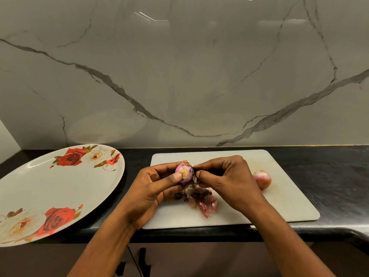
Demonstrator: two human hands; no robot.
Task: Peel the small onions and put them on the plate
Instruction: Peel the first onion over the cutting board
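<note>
1. The onion (184, 172) was held over the left-centre of the board (259, 206), clear of its surface. Its long axis stood nearly upright, with the pointed tip up and away from the person and the root end down.
2. A pale, bared patch faced the camera, with pink skin around it.
3. The left hand (153, 188) gripped the onion from the left, fingers curled behind it and thumb pressed on its front.
4. The right hand (225, 176) was curled, its thumb and forefinger pinching the onion's right flank. Whether a scrap of skin lay between the tips could not be made out.
5. Peels (199, 200) lay in a heap on the board just below the onion, partly hidden by both hands.
6. A second onion (262, 179) rested on the board's right half, its left side covered by the right hand and its outline blurred.
7. The board's right and near parts were bare. Its near edge ran close to the front edge of the counter (339, 176).
8. The plate (60, 186) sat left of the board, a narrow strip of counter between them. It was cut off by the frame's left edge, and its near rim reached past the counter's front edge.
9. Behind the board rose a veined wall (179, 76).
</note>
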